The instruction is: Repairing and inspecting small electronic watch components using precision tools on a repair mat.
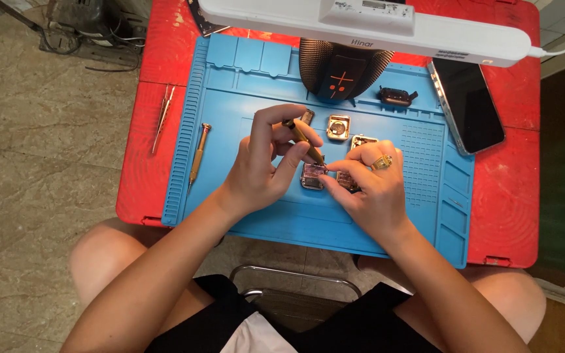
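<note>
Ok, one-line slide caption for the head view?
Left hand tips a brass screwdriver onto a small square watch case steadied by the ringed right hand on a blue repair mat.

Mat: matt blue rubber-like sheet, ribbed and gridded; tabletop: glossy red plastic, scuffed; screwdriver: brass-toned metal; watch case: polished metal; phone: glossy black glass; ring: shiny gold metal; lamp bar: smooth white plastic.

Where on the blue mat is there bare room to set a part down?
Bare patches on the blue mat: between the spare screwdriver and left hand, and the strip nearest the person. Crowded: the centre, where the right hand and small square parts sit.
</note>
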